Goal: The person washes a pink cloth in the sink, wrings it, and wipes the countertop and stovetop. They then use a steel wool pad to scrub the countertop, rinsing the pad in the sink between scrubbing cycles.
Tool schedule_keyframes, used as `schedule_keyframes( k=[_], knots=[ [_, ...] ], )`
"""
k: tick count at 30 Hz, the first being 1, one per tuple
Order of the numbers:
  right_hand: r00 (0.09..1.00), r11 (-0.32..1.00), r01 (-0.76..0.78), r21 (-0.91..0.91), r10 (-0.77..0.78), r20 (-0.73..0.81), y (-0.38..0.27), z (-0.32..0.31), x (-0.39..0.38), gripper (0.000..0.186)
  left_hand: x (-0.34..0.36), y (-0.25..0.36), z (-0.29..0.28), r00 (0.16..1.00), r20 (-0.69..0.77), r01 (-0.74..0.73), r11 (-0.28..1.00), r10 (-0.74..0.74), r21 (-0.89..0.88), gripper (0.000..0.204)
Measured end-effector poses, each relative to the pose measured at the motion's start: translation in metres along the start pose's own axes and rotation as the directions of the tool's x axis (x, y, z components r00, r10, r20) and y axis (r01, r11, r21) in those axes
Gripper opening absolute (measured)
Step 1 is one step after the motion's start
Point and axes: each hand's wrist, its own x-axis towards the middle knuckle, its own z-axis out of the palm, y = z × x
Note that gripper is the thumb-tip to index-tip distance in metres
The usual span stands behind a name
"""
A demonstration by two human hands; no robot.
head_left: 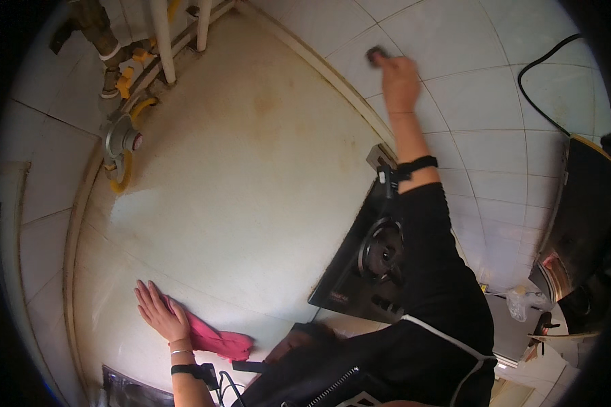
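My right hand (400, 81) is stretched far out to the tiled wall (468, 95). Its fingers are closed around a small dark scouring ball (376, 56), blurred, against or close to the tiles. My left hand (163, 313) lies flat on the pale countertop (231, 190), fingers extended. A pink cloth (217, 336) lies beside that hand and partly beneath its palm. Brownish stains mark the far part of the countertop.
A black gas stove (360, 271) sits under my right arm. Gas pipes and a grey regulator (119, 136) with yellow fittings stand at the far left. A dark range hood (577, 217) with a black cable hangs at the right, near a plastic bag (521, 302).
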Motion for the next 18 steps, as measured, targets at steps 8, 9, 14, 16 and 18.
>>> schedule_keyframes(
  k=[8,9,14,16,18],
  knots=[
    [0.958,0.988,-0.048,0.146,0.004,0.286,0.017,0.067,-0.077,0.024,0.001,0.002,-0.003,1.0,0.014,0.017,1.0,-0.017,-0.006,0.065],
    [0.963,0.966,-0.005,0.259,-0.065,0.263,0.015,0.077,-0.08,0.028,0.001,0.002,-0.004,0.999,0.022,0.023,1.0,-0.023,-0.013,0.065],
    [0.936,0.976,-0.026,0.214,-0.052,0.347,-0.04,0.139,-0.061,0.04,0.002,0.004,-0.006,0.999,0.045,0.027,0.999,-0.026,-0.021,0.066],
    [0.937,0.956,0.052,0.289,-0.147,0.317,-0.08,0.178,-0.043,0.042,0.002,0.004,-0.006,0.997,0.073,0.035,0.999,-0.034,-0.015,0.066],
    [0.922,0.932,0.062,0.358,-0.19,0.336,-0.121,0.215,-0.024,0.044,0.002,0.004,-0.006,0.997,0.065,0.037,0.999,-0.035,-0.025,0.067]
  ],
)
